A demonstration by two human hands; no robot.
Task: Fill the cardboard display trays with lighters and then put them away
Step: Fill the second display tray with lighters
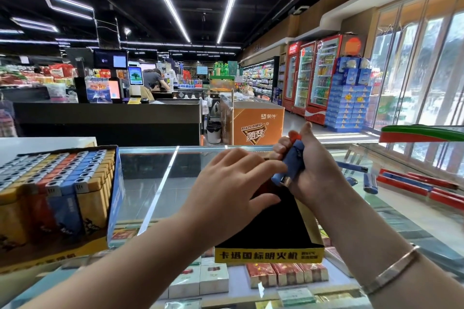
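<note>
While the yellow-fronted cardboard tray (268, 254) sits on the glass counter (150, 183) right in front of the person, its dark interior looks mostly unfilled, with bare black floor open toward the near edge. Its far end is covered by both hands, so whatever stands there cannot be made out beyond a hint of red. The right hand (311, 170) clenches a bunch of lighters (291, 165), blue plastic bodies with metal caps and one orange-red top poking up between the fingers. The left hand (233, 183) lies flat and spread over the tray's far end, fingertips touching the blue lighters, grasping nothing. A metal bangle (391, 268) circles the right wrist.

At the left, cut off by the frame edge, a full tray (114, 198) with a blue side wall holds tight rows of yellow, blue, orange and grey lighters. Open glass lies between the two trays. To the right, a few loose blue lighters (370, 183) lie on the counter, well apart from the tray. Beneath the glass, cigarette packs (286, 273) show in rows.
</note>
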